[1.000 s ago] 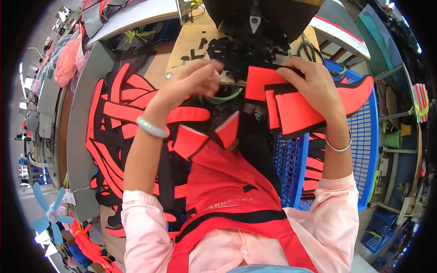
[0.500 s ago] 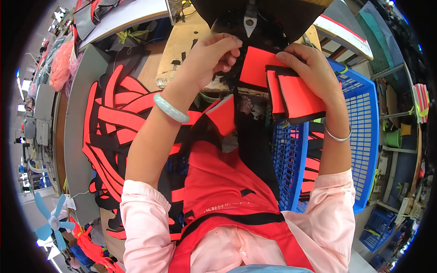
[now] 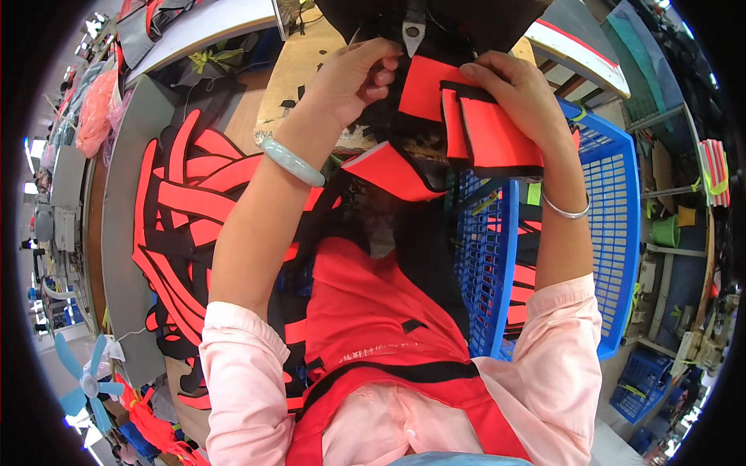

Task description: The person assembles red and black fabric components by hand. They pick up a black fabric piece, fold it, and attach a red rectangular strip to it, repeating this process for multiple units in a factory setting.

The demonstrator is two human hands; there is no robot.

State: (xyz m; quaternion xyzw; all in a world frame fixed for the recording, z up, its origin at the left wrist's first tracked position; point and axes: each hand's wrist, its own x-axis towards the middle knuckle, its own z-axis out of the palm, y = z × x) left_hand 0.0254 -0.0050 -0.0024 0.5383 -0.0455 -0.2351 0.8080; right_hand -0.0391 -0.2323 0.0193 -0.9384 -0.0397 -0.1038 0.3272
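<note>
My right hand (image 3: 513, 87) grips red fabric pieces with black edging, thumb on top. One flat red piece (image 3: 422, 87) extends left from it, and folded red flaps (image 3: 497, 132) hang below the fingers. My left hand (image 3: 356, 78) is raised to the left of the flat piece, apart from it, thumb and fingers pinched together; whatever is between them is too small to make out. Just beyond both hands, a pointed metal part (image 3: 413, 35) juts from a dark machine (image 3: 357, 14). Below the hands, a loose red strip with a black edge (image 3: 396, 172) droops over the table's front.
A grey-walled bin (image 3: 128, 233) at left holds a heap of red and black strips (image 3: 198, 200). At right stands a blue plastic basket (image 3: 625, 225) with more red pieces in it. The worn wooden tabletop (image 3: 299, 58) carries black scraps. A blue fan (image 3: 89, 384) is at lower left.
The loose red strip below the hands has swung right and now lies more stretched out. Both hands keep their poses and appear slightly higher, as the whole view has shifted a little.
</note>
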